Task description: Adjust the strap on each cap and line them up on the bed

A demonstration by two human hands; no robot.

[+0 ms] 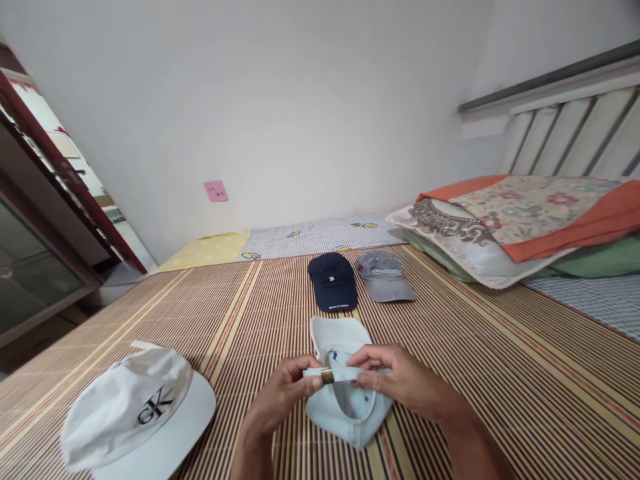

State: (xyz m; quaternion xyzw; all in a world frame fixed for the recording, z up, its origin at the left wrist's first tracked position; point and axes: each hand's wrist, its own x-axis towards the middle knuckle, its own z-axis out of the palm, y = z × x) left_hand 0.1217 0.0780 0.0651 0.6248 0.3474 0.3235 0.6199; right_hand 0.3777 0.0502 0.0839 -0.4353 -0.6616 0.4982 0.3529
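A pale blue cap [345, 400] lies on the striped bamboo mat [500, 347], its brim pointing away from me. My left hand [283, 397] pinches the cap's back strap at its small brass buckle [327, 376]. My right hand [395, 377] grips the other end of the same strap, fingers closed over it. Both hands meet at the rear opening of the cap, near the mat's front edge.
A white cap with a black logo [137, 413] sits at the front left. A navy cap [333, 281] and a grey cap [384, 275] lie side by side farther back. Pillows [510, 223] are stacked at the right by a slatted headboard. A cabinet [35, 220] stands at the left.
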